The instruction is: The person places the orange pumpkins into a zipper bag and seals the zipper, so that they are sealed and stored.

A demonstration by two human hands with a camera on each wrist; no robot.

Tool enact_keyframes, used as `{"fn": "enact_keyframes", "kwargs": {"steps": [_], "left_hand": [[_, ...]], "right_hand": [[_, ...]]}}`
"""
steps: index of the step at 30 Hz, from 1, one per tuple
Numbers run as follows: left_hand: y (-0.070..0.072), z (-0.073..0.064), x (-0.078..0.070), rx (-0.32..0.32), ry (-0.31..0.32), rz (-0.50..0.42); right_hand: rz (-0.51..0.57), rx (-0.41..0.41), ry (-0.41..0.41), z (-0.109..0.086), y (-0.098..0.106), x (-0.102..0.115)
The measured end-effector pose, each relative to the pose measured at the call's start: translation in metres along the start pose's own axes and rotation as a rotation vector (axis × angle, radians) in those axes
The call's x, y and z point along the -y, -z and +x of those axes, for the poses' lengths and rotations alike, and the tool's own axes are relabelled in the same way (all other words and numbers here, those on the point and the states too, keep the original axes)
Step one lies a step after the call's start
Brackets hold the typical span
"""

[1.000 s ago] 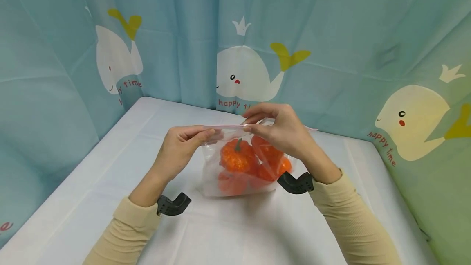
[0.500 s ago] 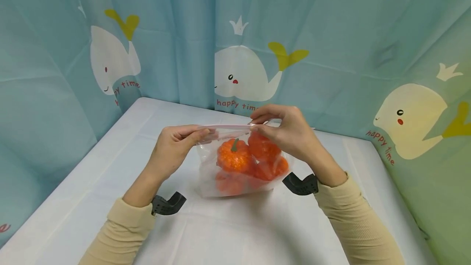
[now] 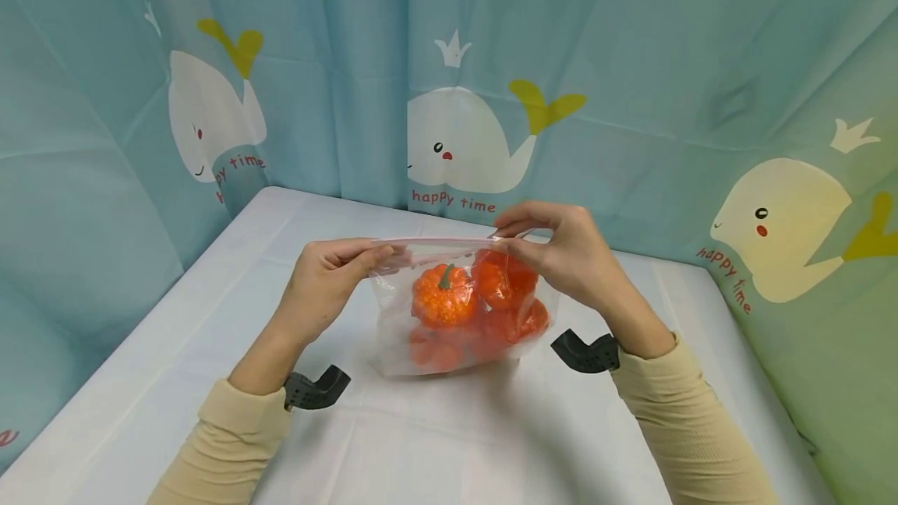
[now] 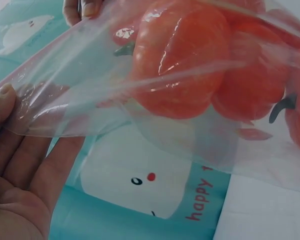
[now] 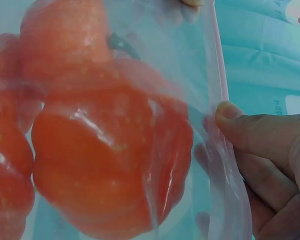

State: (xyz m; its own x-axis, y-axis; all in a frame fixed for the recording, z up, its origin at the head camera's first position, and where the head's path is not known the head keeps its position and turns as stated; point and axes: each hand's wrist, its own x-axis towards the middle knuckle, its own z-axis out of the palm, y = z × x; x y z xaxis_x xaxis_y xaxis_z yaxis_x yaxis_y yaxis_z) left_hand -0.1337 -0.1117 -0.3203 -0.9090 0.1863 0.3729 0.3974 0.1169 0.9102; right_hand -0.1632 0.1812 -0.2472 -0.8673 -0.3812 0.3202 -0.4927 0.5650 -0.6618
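Observation:
A clear zip bag (image 3: 394, 337) with a pink zip strip (image 3: 435, 241) along its top stands in mid-table, holding several small orange toy pumpkins (image 3: 445, 298) with green stems. My left hand (image 3: 316, 287) pinches the bag's top left corner between thumb and fingers. Farther right along the strip, my right hand (image 3: 568, 256) pinches the zip, thumb in front and fingers behind. Through the film in the right wrist view, a large pumpkin (image 5: 110, 155) shows beside the right thumb. The bag's right top corner is hidden behind the right hand.
A white-covered table (image 3: 421, 443) carries the bag. Blue-green curtains (image 3: 631, 100) printed with whales stand close behind the table and along its sides. A black wrist mount (image 3: 319, 388) juts from the left wrist, another black mount (image 3: 588, 351) from the right.
My right hand has slid rightward along the zip strip, away from the left hand. The left hand keeps its pinch on the corner and has drifted slightly left in view.

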Motion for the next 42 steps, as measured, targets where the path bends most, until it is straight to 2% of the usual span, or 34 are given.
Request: {"fn": "enact_keyframes", "kwargs": {"steps": [8, 17, 22, 31, 38, 42], "left_hand": [[0.002, -0.001, 0.002, -0.001, 0.002, -0.023], [0.007, -0.001, 0.004, 0.008, -0.009, -0.051], [0.01, -0.001, 0.005, -0.002, -0.01, -0.043], [0.013, -0.001, 0.006, -0.018, 0.004, -0.012], [0.016, -0.002, 0.007, -0.027, 0.045, -0.017], [0.018, -0.003, 0.008, -0.035, 0.04, -0.01]], "right_hand": [[-0.031, -0.031, -0.026, -0.005, 0.006, -0.008], [-0.023, -0.05, -0.1, -0.01, 0.016, -0.016], [-0.078, -0.071, -0.125, -0.014, 0.022, -0.02], [-0.068, -0.094, -0.161, -0.019, 0.032, -0.029], [-0.081, -0.122, -0.155, -0.026, 0.04, -0.038], [-0.08, -0.133, -0.182, -0.03, 0.045, -0.042]]}}
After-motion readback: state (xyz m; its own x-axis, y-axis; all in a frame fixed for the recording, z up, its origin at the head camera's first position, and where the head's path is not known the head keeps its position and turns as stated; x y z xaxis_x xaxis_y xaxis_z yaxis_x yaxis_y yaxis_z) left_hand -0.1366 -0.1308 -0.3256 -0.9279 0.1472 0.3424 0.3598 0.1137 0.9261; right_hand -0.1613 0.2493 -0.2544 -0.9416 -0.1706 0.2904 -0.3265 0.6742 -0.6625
